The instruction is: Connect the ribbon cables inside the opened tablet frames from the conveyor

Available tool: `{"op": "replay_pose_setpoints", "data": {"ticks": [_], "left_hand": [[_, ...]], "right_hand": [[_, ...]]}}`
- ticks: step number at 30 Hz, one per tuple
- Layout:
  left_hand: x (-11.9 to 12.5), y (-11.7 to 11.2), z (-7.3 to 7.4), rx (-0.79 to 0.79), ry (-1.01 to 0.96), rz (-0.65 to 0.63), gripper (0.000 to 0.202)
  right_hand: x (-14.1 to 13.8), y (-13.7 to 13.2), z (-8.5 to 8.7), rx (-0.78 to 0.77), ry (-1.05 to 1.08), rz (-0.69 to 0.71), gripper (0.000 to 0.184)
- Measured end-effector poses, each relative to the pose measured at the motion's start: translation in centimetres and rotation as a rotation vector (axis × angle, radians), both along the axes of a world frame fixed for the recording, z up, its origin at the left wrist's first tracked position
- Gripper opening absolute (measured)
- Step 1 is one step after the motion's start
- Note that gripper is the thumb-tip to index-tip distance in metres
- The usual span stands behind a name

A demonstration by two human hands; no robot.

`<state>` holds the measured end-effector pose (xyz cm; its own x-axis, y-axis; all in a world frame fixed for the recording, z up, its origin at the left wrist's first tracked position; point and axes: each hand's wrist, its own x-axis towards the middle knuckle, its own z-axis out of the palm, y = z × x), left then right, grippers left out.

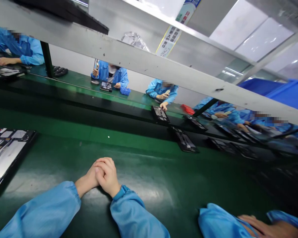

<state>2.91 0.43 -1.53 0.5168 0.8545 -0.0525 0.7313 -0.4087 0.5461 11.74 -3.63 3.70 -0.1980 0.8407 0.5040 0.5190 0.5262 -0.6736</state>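
My left hand (88,179) and my right hand (109,177) are clasped together over the green bench top (164,195). The right hand's fingers fold over the left hand, and its thumb lies on top. Most of the left hand's fingers are hidden inside the clasp, and no tool or part shows in either hand. Light blue sleeves cover both forearms. To the left of my hands, apart from them, lies an opened tablet (8,155) with its battery and inner boards showing; the picture's left edge cuts it off.
Beyond the bench, a dark conveyor belt (129,127) carries several opened tablets (185,140). Co-workers in blue (111,74) sit along its far side. At the lower right, a neighbour's folded arms (221,221) rest on my side. A pale shelf beam (139,59) crosses overhead.
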Motion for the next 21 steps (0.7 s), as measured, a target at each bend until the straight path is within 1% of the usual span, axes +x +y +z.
{"op": "replay_pose_setpoints", "data": {"ticks": [6, 16, 18, 21], "left_hand": [[-0.04, 0.09, -0.07, -0.017, 0.008, -0.041, 0.033], [-0.19, 0.06, -0.6, -0.026, -0.007, -0.057, 0.032], [-0.13, 0.07, -0.52, -0.028, -0.006, -0.061, 0.032], [0.02, 0.05, 0.05, -0.029, -0.006, -0.067, 0.034]], "right_hand": [[0.04, 0.0, 0.02, -0.006, -0.017, -0.009, 0.021], [0.13, -0.07, 0.03, 0.0, 0.004, 0.001, 0.021], [0.14, -0.03, 0.06, 0.004, 0.01, 0.003, 0.021], [0.18, 0.09, 0.15, 0.012, 0.019, 0.004, 0.021]]}}
